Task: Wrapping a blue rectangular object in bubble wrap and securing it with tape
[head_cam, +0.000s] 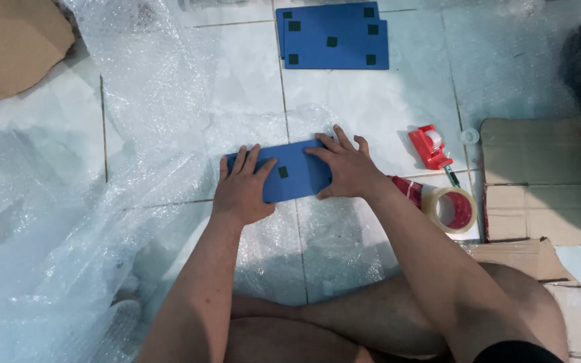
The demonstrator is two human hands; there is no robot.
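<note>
- Left hand (242, 188) and right hand (345, 168) lie flat, fingers spread, pressing a blue panel (292, 172) onto bubble wrap (136, 134) on the floor.
- Blue panel stack (334, 35) at 12 o'clock; red tape dispenser (430, 145) and tape roll (450, 209) at 3 o'clock, cardboard (539, 175) beyond.

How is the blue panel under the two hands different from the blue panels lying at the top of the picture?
The blue panel under the hands lies on bubble wrap, pressed by the left hand and right hand; the blue panels at the top lie untouched on bare tile. It is single; those are stacked. All are blue with dark squares.
</note>
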